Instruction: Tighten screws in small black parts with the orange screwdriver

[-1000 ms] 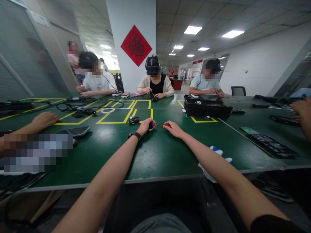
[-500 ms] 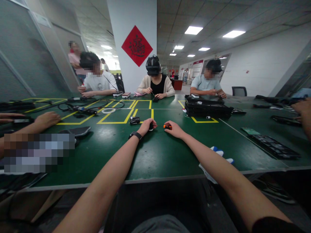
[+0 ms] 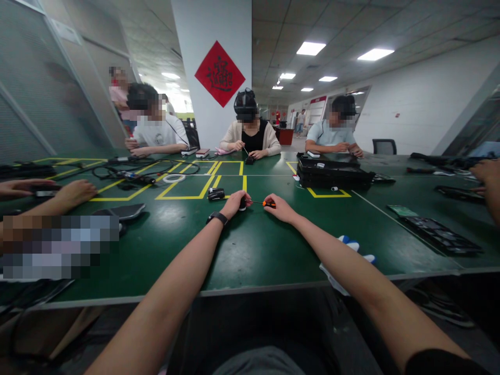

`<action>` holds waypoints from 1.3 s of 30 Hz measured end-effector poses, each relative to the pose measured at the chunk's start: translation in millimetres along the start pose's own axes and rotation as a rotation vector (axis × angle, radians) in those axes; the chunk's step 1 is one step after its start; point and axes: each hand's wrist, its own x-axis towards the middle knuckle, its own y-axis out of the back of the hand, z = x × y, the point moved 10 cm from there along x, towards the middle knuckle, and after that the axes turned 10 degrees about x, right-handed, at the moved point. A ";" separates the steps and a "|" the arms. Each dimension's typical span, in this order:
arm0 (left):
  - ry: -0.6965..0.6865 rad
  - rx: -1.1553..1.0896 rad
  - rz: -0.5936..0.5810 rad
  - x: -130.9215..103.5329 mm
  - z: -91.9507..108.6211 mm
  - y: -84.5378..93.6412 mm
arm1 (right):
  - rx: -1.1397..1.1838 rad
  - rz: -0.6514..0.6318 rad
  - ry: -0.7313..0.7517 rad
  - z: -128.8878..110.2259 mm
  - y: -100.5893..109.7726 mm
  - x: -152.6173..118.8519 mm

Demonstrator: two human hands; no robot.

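Observation:
My left hand, with a dark watch on its wrist, is closed round a small black and white part resting at the table. Most of that part is hidden by the fingers. In my right hand is a screwdriver with an orange and black handle. Its thin shaft lies level and points left, the tip reaching the part in my left hand. Whether the tip touches it, I cannot tell. A small black device sits on the green table just left of my left hand.
Stacked black casings stand beyond my right hand. White and blue gloves lie under my right forearm. A circuit board unit is at the right, cables at the left. Co-workers sit opposite and at both sides.
Both my hands keep nearly the same place; the screwdriver handle looks slightly turned. At the left, a co-worker's hand with a dark object has shifted a little to the right.

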 end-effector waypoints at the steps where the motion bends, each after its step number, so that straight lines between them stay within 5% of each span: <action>1: 0.002 0.002 0.001 0.1 -0.1 0.0 | 0.009 0.001 -0.013 1.3 0.2 0.8; 33: 0.054 0.007 0.017 -1.8 -0.6 0.4 | 0.109 0.032 -0.061 7.7 6.2 3.6; 39: 0.033 -0.003 0.015 -1.9 1.4 0.5 | -0.014 -0.006 -0.048 8.5 3.5 6.8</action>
